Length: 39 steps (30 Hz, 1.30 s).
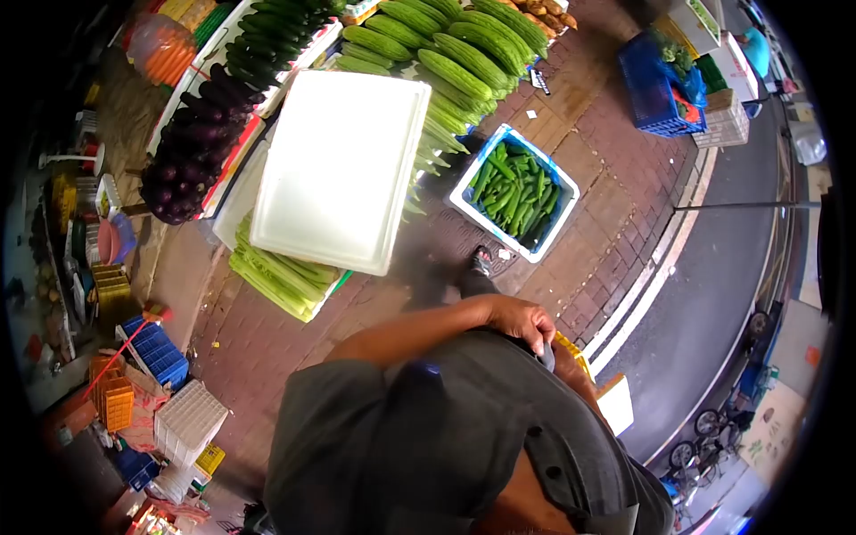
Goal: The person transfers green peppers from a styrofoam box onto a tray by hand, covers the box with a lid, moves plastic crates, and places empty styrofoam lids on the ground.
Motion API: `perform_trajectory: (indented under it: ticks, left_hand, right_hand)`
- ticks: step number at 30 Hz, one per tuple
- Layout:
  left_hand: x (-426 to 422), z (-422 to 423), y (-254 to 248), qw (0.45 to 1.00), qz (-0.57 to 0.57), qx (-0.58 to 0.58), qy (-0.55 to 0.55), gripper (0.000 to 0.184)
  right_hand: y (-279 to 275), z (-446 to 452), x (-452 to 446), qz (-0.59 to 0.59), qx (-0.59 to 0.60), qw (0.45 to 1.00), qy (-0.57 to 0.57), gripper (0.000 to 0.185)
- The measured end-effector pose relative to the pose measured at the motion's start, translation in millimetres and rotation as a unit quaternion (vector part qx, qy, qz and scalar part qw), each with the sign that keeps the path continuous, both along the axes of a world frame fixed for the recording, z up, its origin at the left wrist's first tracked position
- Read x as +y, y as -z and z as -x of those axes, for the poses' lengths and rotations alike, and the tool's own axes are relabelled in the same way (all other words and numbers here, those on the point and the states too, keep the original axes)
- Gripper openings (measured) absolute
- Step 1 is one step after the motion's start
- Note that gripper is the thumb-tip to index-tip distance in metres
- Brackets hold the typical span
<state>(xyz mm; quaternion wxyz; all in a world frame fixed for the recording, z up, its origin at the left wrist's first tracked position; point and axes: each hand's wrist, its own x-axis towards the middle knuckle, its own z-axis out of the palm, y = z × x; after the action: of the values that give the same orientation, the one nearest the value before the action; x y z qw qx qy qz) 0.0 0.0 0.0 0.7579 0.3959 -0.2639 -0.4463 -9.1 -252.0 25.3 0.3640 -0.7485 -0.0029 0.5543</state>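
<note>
My left hand (522, 321) is in front of my dark grey shirt (419, 428), its fingers curled in a pinch. A small greyish edge shows below the fingertips; I cannot make out what it is. My right forearm (576, 379) shows beside the shirt, but the fingers of that hand are hidden. Beyond my hands, a white foam box with blue lining (563, 214) stands on the paving, holding green peppers or similar pods (517, 192). A large white lid or tray (339, 165) lies to the left, over leafy green stalks (290, 276).
Long green gourds (455, 71) and dark purple eggplants (192, 160) are piled at the upper left. A blue crate (646, 85) stands near the kerb at the upper right. Stacked crates (189, 419) are at the lower left. A road (713, 241) runs along the right; a foot is near the foam box.
</note>
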Motion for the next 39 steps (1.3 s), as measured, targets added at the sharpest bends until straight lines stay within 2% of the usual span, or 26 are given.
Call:
perform_trajectory:
  ticks: [2, 3, 5, 6, 8, 11, 13, 14, 15, 17, 18, 19, 21, 22, 24, 26, 28, 31, 32, 34, 35, 36, 38, 39]
  left_hand:
    - [-5.2, -3.9, 2.5, 0.999, 0.014, -0.015, -0.026, 0.024]
    - [27.4, 2.9, 5.4, 0.999, -0.043, -0.007, -0.029, 0.023]
    - [28.0, -0.3, -7.3, 0.998, -0.058, -0.010, -0.034, 0.022]
    - [17.3, -0.4, -1.2, 0.999, -0.035, 0.003, -0.039, 0.021]
    - [16.8, 4.0, 11.1, 0.997, -0.045, 0.022, -0.051, 0.021]
    - [23.6, 1.8, 13.8, 0.994, -0.085, 0.026, -0.064, 0.024]
    - [28.0, -2.6, 15.1, 0.988, -0.127, 0.033, -0.079, 0.027]
    - [26.5, -2.3, 30.8, 0.984, -0.145, 0.017, -0.102, 0.030]
    - [22.8, -5.2, 50.1, 0.980, -0.136, 0.049, -0.135, 0.030]
    - [19.7, -4.0, 90.2, 0.965, -0.125, 0.120, -0.198, 0.030]
    - [19.5, -6.4, 104.6, 0.951, -0.142, 0.163, -0.222, 0.030]
    - [29.3, -9.3, 110.9, 0.935, -0.189, 0.150, -0.262, 0.032]
    - [37.9, -14.8, 124.5, 0.897, -0.217, 0.176, -0.341, 0.032]
    - [46.6, -19.2, 132.0, 0.874, -0.258, 0.204, -0.358, 0.032]
    - [53.9, -30.0, 153.9, 0.823, -0.329, 0.231, -0.402, 0.033]
    - [63.7, -44.9, 175.0, 0.775, -0.337, 0.280, -0.456, 0.033]
    - [58.3, -55.3, 210.3, 0.731, -0.332, 0.332, -0.495, 0.034]
    - [48.0, -86.7, 248.9, 0.703, -0.362, 0.367, -0.489, 0.033]
    - [43.7, -94.7, 268.9, 0.724, -0.380, 0.341, -0.465, 0.034]
    - [31.1, -106.8, 336.1, 0.720, -0.433, 0.265, -0.473, 0.043]
    - [26.5, -116.2, 366.1, 0.716, -0.457, 0.225, -0.477, 0.047]
    - [24.7, -134.5, 379.9, 0.732, -0.436, 0.234, -0.469, 0.059]
    - [22.0, -169.2, 390.1, 0.714, -0.504, 0.219, -0.433, 0.064]
    - [20.1, -189.2, 406.6, 0.707, -0.533, 0.207, -0.416, 0.067]
  right_hand:
    - [-14.0, -6.5, 2.3, 0.103, -0.057, 0.991, -0.070, 0.059]
    - [14.4, 3.2, 24.5, 0.006, -0.066, 0.996, -0.058, 0.057]
    - [-28.4, -3.1, 34.8, 0.075, -0.024, 0.995, -0.054, 0.058]
    - [-36.8, -3.0, 22.6, 0.062, -0.017, 0.998, -0.026, 0.059]
    - [-29.2, 1.5, 14.2, 0.012, 0.004, 1.000, 0.027, 0.060]
    - [8.0, 12.9, -18.4, -0.031, -0.024, 0.998, 0.039, 0.061]
    - [36.5, 24.2, -51.8, -0.011, 0.005, 0.994, 0.105, 0.058]
    - [41.7, 25.3, -63.3, -0.005, 0.025, 0.990, 0.141, 0.057]
    - [45.8, 21.7, -77.6, 0.003, 0.042, 0.983, 0.177, 0.056]
    - [60.0, 8.3, -95.7, 0.047, -0.022, 0.985, 0.162, 0.055]
    - [57.4, -7.6, -94.1, 0.083, -0.048, 0.984, 0.149, 0.056]
    - [62.9, -20.3, -89.1, 0.112, -0.071, 0.982, 0.137, 0.057]
    - [109.3, -44.6, -106.8, 0.093, -0.088, 0.983, 0.135, 0.064]
    - [147.1, -61.2, -110.1, 0.098, -0.127, 0.983, 0.084, 0.069]
    - [159.6, -104.8, -65.5, 0.043, -0.113, 0.976, 0.180, 0.071]
    - [221.4, -141.1, -44.8, 0.044, -0.131, 0.968, 0.208, 0.059]
    - [268.9, -174.7, -30.3, 0.083, -0.093, 0.968, 0.217, 0.063]
    - [333.6, -218.5, -3.1, 0.126, -0.123, 0.976, 0.130, 0.067]
    - [343.1, -226.8, 2.5, 0.113, -0.114, 0.975, 0.152, 0.068]
    - [331.5, -260.3, 30.4, 0.083, -0.100, 0.973, 0.190, 0.068]
    - [360.6, -268.8, 29.2, 0.075, -0.125, 0.970, 0.193, 0.068]
    - [395.5, -273.9, 24.3, 0.068, -0.149, 0.967, 0.196, 0.068]
    - [478.8, -271.9, 14.2, 0.070, -0.185, 0.963, 0.182, 0.067]
    - [488.3, -285.3, 15.2, 0.083, -0.200, 0.967, 0.136, 0.069]
